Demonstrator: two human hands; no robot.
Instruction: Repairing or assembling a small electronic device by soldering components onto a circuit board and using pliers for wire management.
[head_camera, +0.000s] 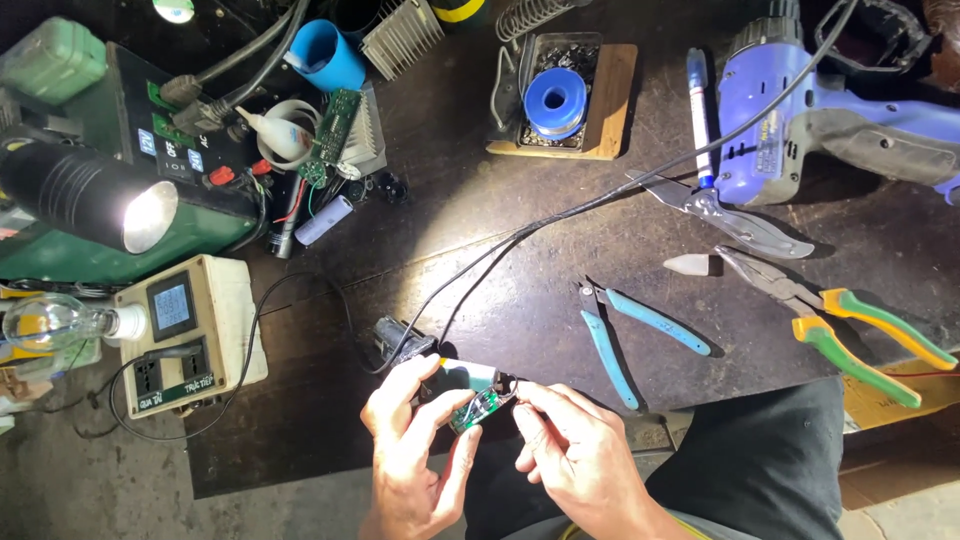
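Pinching a small green circuit board (474, 410) between them, both hands are working at the near edge of the table (480, 200), close to the person's lap. The left hand (410, 440) is curling its thumb and fingers around the board's left end and the pale casing (468, 375) behind it, seemingly to steady it. The right hand (572, 450) is closing its fingertips on the board's right end, where something small and dark sits; I cannot tell what. Held up off the table like this, the board is catching the lamp light.

Two black cables (520, 235) are running from the casing toward the far right, probably slack enough to let the piece turn.

Just right of the hands, one pair of blue-handled cutters (625, 335) is lying open, within easy reach. Farther right are lying one pair of pliers with green and yellow grips (850, 335) and one pair of bare metal shears (735, 215). One blue power tool (800, 110) is resting at the far right, with one pen (699, 110) beside it.

Far in the middle, one blue solder spool (556, 100) is sitting on a wooden stand (610, 100).

At the left, one lamp (95, 200) is shining across the table, one socket box (185, 335) is standing near it, and one clear bulb (55, 322) is lying alongside. A second circuit board (335, 130) is leaning among the far-left clutter.
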